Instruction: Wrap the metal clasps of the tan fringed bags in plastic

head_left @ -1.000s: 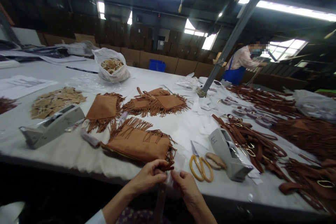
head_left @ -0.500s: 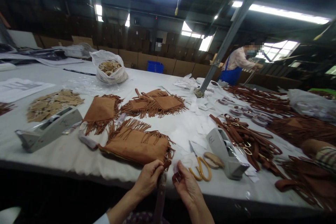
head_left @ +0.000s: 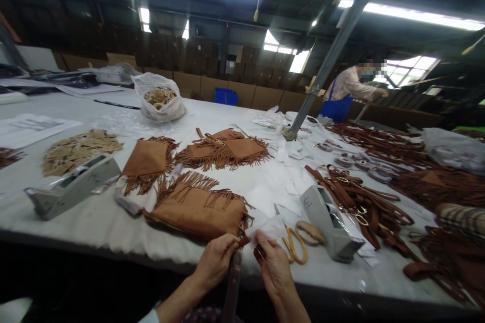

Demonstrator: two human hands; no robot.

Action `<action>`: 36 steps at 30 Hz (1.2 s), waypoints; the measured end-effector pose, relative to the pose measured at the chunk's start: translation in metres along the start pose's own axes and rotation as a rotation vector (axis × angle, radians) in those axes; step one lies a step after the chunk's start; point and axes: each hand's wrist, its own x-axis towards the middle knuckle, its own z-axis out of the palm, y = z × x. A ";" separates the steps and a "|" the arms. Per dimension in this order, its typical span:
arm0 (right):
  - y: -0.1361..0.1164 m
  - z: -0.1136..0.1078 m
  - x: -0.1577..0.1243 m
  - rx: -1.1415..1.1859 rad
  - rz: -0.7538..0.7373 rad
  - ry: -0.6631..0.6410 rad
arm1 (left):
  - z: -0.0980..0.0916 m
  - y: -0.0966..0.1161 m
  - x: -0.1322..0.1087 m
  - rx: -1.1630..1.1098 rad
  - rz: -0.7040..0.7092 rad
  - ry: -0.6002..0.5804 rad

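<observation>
A brown fringed suede bag lies at the table's front edge. At its right corner my left hand pinches a brown strap, which hangs down over the edge. Close by on the right, my right hand has thumb and fingers closed on a thin white sheet of tissue paper, held against the strap end. Scissors with yellow handles lie just beyond my right hand, beside a tan oval object. A grey tape dispenser stands to their right.
More fringed bags lie behind. On the left are another tape dispenser, a pile of tan tags and a filled plastic bag. Straps with gold clasps lie right. A post rises mid-table. A co-worker's checked sleeve reaches in.
My right hand has brought the white paper up to the strap end beside my left hand. The checked sleeve at the right has shifted, and the view has moved slightly.
</observation>
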 end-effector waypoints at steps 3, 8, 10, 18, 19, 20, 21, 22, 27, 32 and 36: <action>0.002 0.000 -0.001 -0.074 -0.055 -0.006 | 0.000 0.000 0.000 -0.002 -0.003 0.002; 0.006 -0.002 -0.003 -0.285 -0.180 -0.097 | -0.001 0.000 0.000 -0.033 -0.003 0.014; 0.007 -0.003 -0.005 -0.358 -0.197 -0.138 | -0.001 -0.002 -0.001 -0.044 0.002 0.019; 0.013 -0.005 -0.015 -0.652 -0.277 -0.208 | -0.004 -0.006 -0.007 -0.183 -0.055 -0.003; 0.016 -0.005 -0.017 -0.686 -0.278 -0.215 | -0.006 -0.005 -0.008 -0.233 -0.069 -0.018; 0.019 -0.004 -0.018 -0.716 -0.278 -0.224 | -0.007 -0.005 -0.009 -0.288 -0.079 -0.039; 0.022 -0.004 -0.019 -0.742 -0.278 -0.232 | -0.008 -0.005 -0.010 -0.347 -0.090 -0.061; 0.026 -0.004 -0.020 -0.764 -0.284 -0.236 | -0.009 -0.006 -0.012 -0.406 -0.104 -0.075; 0.040 -0.007 -0.026 -0.901 -0.538 -0.180 | -0.013 -0.014 -0.035 -0.575 -0.354 0.212; 0.064 -0.012 -0.032 -1.159 -1.180 -0.394 | -0.027 -0.003 -0.062 -0.871 -0.822 -0.044; 0.082 -0.016 -0.033 -1.186 -1.367 -0.510 | -0.039 0.004 -0.066 -0.991 -0.837 -0.190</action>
